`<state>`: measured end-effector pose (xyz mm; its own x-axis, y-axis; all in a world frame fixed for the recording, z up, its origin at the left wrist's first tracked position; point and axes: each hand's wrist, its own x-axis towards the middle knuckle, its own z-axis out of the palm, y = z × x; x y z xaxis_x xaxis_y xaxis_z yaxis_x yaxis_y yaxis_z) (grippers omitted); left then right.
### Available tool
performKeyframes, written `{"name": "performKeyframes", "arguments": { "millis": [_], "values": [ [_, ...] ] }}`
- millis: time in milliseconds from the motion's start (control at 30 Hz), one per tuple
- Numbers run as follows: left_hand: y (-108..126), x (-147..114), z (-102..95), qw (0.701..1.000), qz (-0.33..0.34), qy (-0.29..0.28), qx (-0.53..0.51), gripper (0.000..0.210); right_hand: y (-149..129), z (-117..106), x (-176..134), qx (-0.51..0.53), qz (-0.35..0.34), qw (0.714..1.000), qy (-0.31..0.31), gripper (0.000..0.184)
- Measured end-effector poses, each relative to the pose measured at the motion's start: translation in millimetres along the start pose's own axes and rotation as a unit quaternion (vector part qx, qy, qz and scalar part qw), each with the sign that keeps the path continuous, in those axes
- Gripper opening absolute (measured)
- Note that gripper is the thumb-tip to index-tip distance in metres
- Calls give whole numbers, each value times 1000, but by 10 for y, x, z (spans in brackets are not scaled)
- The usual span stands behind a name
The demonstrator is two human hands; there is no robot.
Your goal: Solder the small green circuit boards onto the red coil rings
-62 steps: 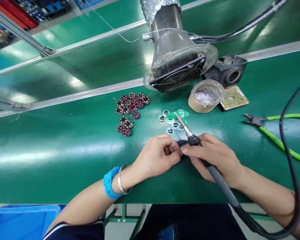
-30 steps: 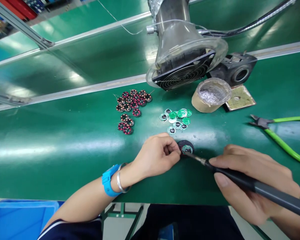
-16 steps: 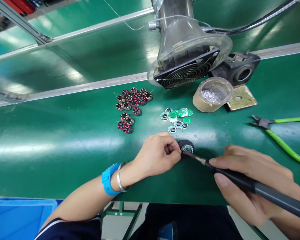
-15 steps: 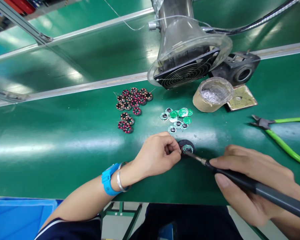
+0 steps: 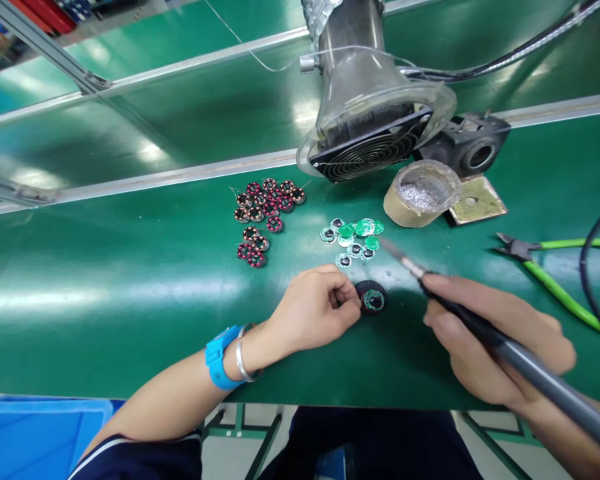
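My right hand (image 5: 495, 340) grips a soldering iron (image 5: 473, 320) like a pen, its tip raised off the work and pointing up and left. With fingers pinched, my left hand (image 5: 323, 303) is at the left edge of a black round base (image 5: 363, 288); what lies between the fingertips is hidden. On that base sits a small round circuit board (image 5: 374, 300) with a black blob in its middle. Just behind are several loose round circuit boards (image 5: 356, 250), some green side up. Farther left stand several copper-wound coils (image 5: 259, 243) in a cluster.
A fan-fronted fume extractor (image 5: 370, 143) overhangs the back. Near it are a cardboard-coloured cup of solder bits (image 5: 405, 213), a sponge tray (image 5: 480, 203) and a soldering iron stand (image 5: 473, 150). Green-handled cutters (image 5: 555, 277) lie right, beside a black cord (image 5: 587, 267).
My right hand has lifted the soldering iron's tip off the circuit board, up and slightly right. The black cord has come into view at right. My left hand stays in place.
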<state>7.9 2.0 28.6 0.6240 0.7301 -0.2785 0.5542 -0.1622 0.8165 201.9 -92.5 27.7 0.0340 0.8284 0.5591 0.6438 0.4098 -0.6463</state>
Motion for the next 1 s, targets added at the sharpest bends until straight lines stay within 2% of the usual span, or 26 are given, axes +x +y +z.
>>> {"name": "performKeyframes", "arguments": {
  "millis": [67,167,233,533,700,767,867,1000],
  "values": [
    [-1,-2,0,1000,5,3,0,8,55,69,-2,-32,-5,999,-32,36],
    [-13,-4,7,1000,10,4,-11,8,101,149,-2,-43,-26,992,-115,30],
    [-22,-4,11,1000,17,2,-21,8,107,179,2,-39,-36,990,-134,31],
    [-51,-4,8,995,98,7,-3,6,110,135,16,-19,-14,990,-139,35],
    [-93,-7,44,980,194,31,18,17,143,55,18,2,38,989,-146,37],
    [-103,-3,67,976,213,34,30,16,151,44,20,13,48,987,-153,38],
    [-86,1,104,974,213,42,57,11,155,60,15,20,50,987,-154,36],
    [-40,10,116,981,174,58,57,9,148,112,2,17,37,988,-148,33]
  ]
}}
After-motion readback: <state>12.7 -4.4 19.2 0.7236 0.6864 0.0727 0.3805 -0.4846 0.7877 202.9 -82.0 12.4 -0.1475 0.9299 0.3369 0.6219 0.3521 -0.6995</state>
